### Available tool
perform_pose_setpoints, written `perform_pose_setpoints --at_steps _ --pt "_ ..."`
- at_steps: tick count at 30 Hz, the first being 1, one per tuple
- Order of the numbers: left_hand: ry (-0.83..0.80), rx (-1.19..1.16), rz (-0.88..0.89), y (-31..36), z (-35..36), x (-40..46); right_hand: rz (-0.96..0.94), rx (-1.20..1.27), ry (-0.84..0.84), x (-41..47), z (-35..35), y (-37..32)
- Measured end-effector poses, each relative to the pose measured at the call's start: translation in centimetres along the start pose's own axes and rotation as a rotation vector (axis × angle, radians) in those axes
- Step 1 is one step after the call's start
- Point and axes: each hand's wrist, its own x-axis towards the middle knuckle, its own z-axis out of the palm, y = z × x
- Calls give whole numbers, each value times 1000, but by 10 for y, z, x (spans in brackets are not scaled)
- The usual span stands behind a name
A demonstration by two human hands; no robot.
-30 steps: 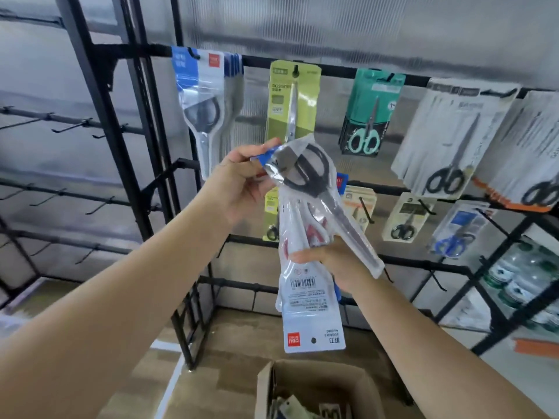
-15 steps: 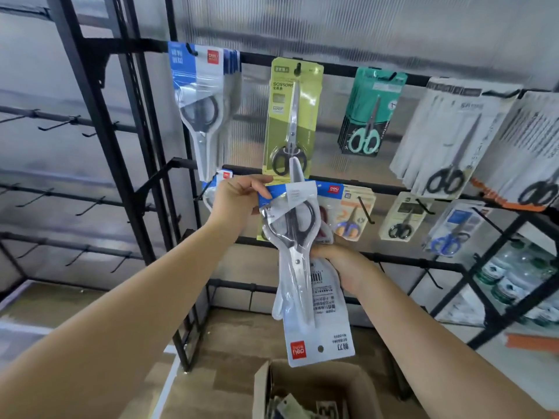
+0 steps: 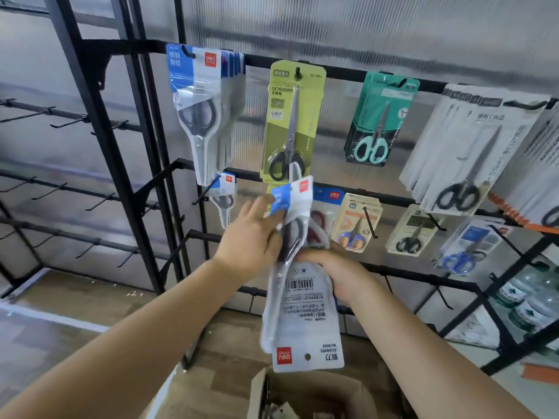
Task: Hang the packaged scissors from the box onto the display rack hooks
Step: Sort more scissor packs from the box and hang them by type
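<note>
My left hand (image 3: 251,237) pinches the blue-and-white top of a packaged pair of black-handled scissors (image 3: 292,216), held in front of the rack's second rail (image 3: 393,198). My right hand (image 3: 335,272) grips a small stack of packaged scissors; its front pack (image 3: 302,316) hangs upside down with the barcode side toward me. One small pack (image 3: 225,196) hangs on a second-rail hook just left of my left hand. The cardboard box (image 3: 317,394) stands open on the floor below.
The top rail carries blue-and-white packs (image 3: 199,116), a green pack (image 3: 292,122), teal packs (image 3: 381,116) and white packs (image 3: 472,146). Smaller packs (image 3: 355,222) hang on the second rail at right. Bare black hooks (image 3: 69,124) line the left rack. Water bottles (image 3: 532,300) sit at lower right.
Both hands have dropped lower. The left hand has turned the scissors pack edge-on and brought it close to the second rail, beside the small hanging pack.
</note>
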Motion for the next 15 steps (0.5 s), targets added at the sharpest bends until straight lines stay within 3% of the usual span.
perform_pose_setpoints --at_steps 2,4,6,10,12,15 --pt "-44 -166 -65 8 13 -8 -63 1 20 2 -1 -1" --pt "25 -343 -168 14 24 -9 -88 2 47 3 -5 -1" --pt "59 -573 -343 19 28 -6 -113 -27 58 4 -9 1" --pt "-76 -1149 -717 14 30 -2 -150 -89 52 4 -9 1" --pt "-125 -1280 -807 12 26 -1 -169 -93 9 6 -6 -1" --pt "-45 -1451 -858 12 26 1 -214 -115 -17 10 1 -5"
